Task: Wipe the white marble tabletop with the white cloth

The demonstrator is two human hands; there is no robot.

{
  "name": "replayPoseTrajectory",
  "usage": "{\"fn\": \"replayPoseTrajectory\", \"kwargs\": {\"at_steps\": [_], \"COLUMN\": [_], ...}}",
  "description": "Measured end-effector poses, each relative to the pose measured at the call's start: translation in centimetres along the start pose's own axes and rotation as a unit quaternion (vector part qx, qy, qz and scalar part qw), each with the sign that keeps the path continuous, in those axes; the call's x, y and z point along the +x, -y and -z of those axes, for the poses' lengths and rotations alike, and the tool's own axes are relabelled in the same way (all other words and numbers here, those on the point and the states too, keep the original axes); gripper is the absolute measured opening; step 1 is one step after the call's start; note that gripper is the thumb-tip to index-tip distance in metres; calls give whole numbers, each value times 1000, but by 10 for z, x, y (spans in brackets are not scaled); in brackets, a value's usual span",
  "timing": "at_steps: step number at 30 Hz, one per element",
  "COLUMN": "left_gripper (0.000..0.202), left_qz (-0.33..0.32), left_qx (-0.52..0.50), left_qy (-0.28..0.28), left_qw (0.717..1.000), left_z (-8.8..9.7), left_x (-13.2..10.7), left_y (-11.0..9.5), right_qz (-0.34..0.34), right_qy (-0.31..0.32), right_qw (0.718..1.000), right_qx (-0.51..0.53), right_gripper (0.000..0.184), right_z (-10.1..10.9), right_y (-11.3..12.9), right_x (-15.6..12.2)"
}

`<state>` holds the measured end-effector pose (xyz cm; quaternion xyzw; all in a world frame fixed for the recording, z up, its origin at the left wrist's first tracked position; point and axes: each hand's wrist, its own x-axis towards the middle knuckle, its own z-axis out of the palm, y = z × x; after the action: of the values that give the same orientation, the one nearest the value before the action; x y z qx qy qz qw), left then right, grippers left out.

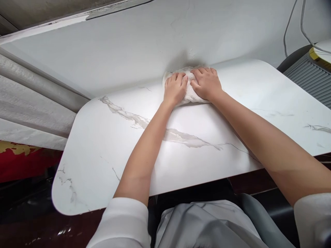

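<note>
Marble tabletop (108, 151): wide bare run left of cloth (190, 94), same right of it, all the near side open too. Wall (129, 44) butts far edge directly behind cloth, no passage there. Grey ribbed unit (307, 77) blocks far right, cables (287, 31) hanging above it. Pale pipes (33, 93) crowd left beyond table edge.

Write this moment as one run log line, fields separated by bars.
left hand: pressing on white cloth | right hand: pressing on same cloth | cloth: at far edge of marble table, by wall
</note>
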<state>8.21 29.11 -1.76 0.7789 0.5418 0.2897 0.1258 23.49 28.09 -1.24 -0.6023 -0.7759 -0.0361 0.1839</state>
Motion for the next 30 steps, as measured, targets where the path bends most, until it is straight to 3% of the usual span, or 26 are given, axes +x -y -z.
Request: {"fn": "replayPoseTrajectory", "kwargs": {"at_steps": [8, 16, 22, 30], "left_gripper": [31, 29, 39, 44], "left_qz": [33, 13, 39, 31], "left_qx": [1, -8, 46, 85], "left_qy": [-1, -8, 19, 42], "left_qw": [999, 1000, 998, 995], "left_z": [6, 1, 12, 20], "left_x": [12, 12, -17, -72], "left_y": [5, 10, -13, -38], "right_qz": [2, 0, 5, 4], "right_qy": [-5, 10, 26, 8], "right_qw": [999, 999, 999, 1000], "right_qx": [-32, -31, -28, -2], "right_gripper": [42, 47, 52, 53], "right_z": [-11, -10, -1, 18], "right_y": [-1, 1, 11, 27], "right_x": [28, 22, -3, -62]}}
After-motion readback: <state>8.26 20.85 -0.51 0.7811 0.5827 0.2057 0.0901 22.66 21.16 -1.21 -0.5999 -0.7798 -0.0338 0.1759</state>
